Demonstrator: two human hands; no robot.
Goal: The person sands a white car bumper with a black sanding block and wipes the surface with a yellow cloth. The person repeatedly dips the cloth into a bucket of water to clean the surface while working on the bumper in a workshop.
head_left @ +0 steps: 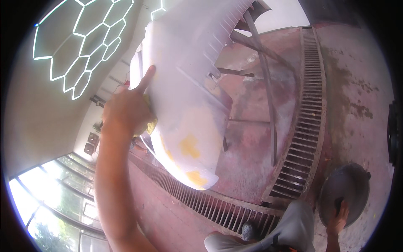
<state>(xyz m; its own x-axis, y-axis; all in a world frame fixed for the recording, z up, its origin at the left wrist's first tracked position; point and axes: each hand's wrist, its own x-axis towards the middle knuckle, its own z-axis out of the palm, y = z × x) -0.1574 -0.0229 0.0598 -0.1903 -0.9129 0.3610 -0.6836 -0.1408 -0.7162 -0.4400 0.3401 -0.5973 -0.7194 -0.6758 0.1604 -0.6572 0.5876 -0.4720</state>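
A large pale car bumper [180, 96], matt and hazy with yellowish patches near its lower end, fills the middle of the view. My left hand [128, 108] is at its left edge, index finger stretched along the surface and touching it. A crumpled yellow cloth [151, 126] shows under that hand, partly hidden by the palm and curled fingers. Far to the right and low, my right hand [339, 219] reaches over a dark round basin [357, 185]. A small black object [338, 204] shows at its fingers; its kind is unclear.
The bumper rests on a dark metal stand [262, 50] with thin legs. Slotted drain grates [300, 138] cross the reddish, stained floor [252, 143]. My grey-trousered leg [294, 227] is at the bottom. Hexagonal lights [84, 38] hang overhead; large windows [54, 201] stand at left.
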